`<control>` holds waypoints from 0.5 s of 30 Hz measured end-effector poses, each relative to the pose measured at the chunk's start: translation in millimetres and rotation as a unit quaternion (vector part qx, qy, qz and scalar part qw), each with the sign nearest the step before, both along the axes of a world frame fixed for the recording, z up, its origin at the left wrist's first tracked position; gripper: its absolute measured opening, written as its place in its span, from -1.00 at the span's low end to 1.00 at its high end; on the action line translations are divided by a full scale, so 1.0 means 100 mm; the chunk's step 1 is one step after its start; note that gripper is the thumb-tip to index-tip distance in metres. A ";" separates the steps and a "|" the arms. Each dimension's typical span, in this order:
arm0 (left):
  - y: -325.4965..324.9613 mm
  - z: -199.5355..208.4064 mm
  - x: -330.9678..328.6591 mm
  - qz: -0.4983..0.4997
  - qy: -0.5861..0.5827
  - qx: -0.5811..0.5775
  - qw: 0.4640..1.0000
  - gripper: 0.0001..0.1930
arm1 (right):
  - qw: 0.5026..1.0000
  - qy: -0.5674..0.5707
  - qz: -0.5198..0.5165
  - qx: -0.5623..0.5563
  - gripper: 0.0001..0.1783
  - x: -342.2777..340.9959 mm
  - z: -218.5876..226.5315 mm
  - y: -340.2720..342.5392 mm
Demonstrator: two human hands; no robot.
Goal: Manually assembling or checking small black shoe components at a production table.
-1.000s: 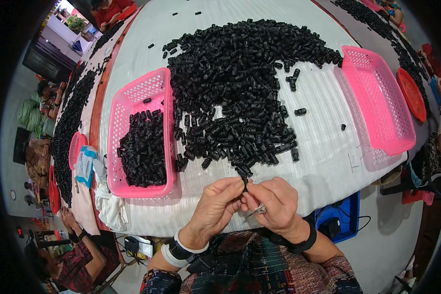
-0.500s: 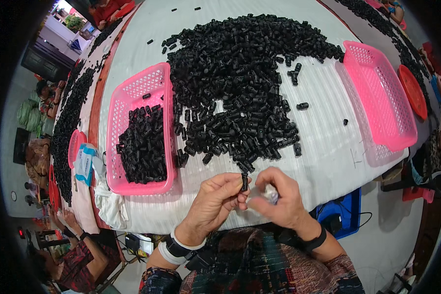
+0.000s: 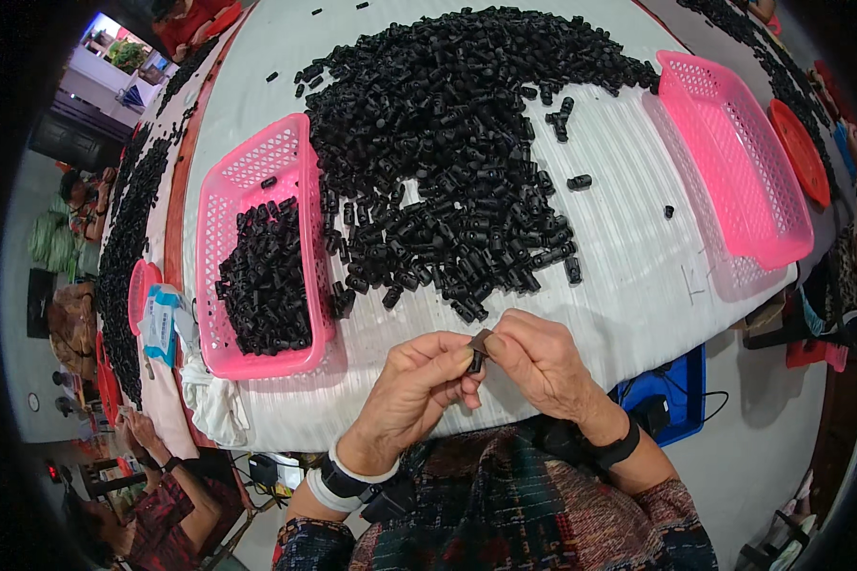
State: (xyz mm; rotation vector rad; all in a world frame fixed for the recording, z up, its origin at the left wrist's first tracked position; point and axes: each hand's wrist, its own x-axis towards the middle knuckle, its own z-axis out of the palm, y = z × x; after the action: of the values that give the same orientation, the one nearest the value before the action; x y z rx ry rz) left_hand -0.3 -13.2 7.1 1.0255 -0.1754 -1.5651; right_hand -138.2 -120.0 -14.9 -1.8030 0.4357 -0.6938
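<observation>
Between the thumb and fingers of my left hand (image 3: 419, 381) is a small black cylindrical plastic part (image 3: 476, 363), held roughly upright. My right hand (image 3: 543, 366) is closed, pinching a small thin greyish-brown flat piece (image 3: 481, 337), its kind unclear, against the part's upper end. The two hands meet just in front of a large heap of similar black parts (image 3: 448, 162) on the white-covered table (image 3: 619, 228). Most of the flat piece is hidden by my right fingers.
Left of the heap, a pink basket (image 3: 316, 238) contains many black parts. Another pink basket (image 3: 781, 224) stands at the right edge, near an orange-red tray (image 3: 798, 152). White cloth (image 3: 209, 400) hangs at the left corner, and a blue crate (image 3: 681, 419) sits below. Other people work at neighbouring tables.
My right hand, blurred and slightly apart before, has come against the top of the black part with the flat piece. The left hand keeps its hold. The view has shifted slightly.
</observation>
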 end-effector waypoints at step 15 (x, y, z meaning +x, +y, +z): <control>0.02 -0.10 0.02 0.018 0.040 0.000 0.999 -0.82 | 0.998 0.045 -0.024 -0.046 -0.76 0.02 -0.03 0.02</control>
State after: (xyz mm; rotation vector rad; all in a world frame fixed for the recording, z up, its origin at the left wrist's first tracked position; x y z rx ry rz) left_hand 2.0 -11.4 -2.6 0.9602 -0.1008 -1.5700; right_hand -135.9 -117.7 -18.3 -1.9216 0.5164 -0.6777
